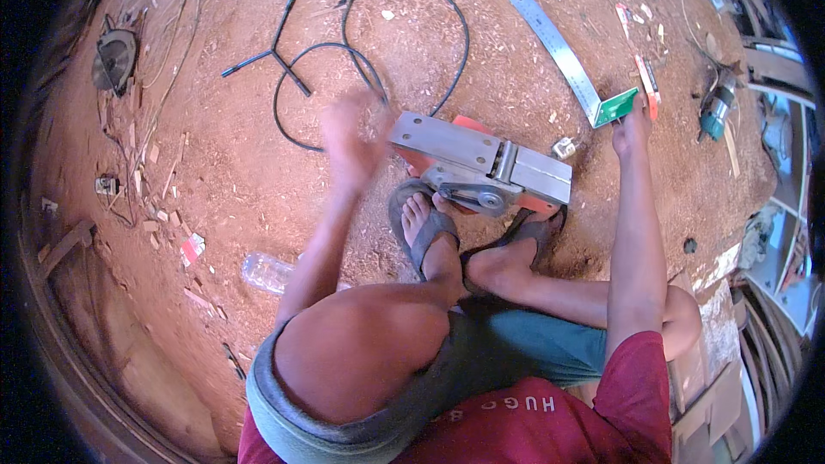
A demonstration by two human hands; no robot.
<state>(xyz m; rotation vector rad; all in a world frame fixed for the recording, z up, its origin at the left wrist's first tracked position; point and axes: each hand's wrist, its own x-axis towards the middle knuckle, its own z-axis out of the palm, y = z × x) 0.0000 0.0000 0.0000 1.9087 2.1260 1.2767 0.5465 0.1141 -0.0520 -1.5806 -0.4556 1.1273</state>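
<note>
A metal planer (pixel 444 135) with an orange body and an exposed belt and pulley stands between the sandalled feet, its long bed tilted slightly down toward the right. My right hand (pixel 633 125) grips the green handle (pixel 617 107) of a steel square, whose ruled blade (pixel 554 47) reaches away toward the upper middle. My left hand (pixel 352 137) is blurred by motion beside the planer's left end, in front of the black cable loops (pixel 464 21); its fingers are too smeared to read.
Around me lie a black Y-shaped tool (pixel 286 64), a circular saw (pixel 114 63), a drill (pixel 713 112), a plastic bottle (pixel 266 271), an orange-and-white strip (pixel 643 73), a small pale plug-like piece (pixel 564 148) and wood scraps. Shelves with boards (pixel 773 64) line the right side.
</note>
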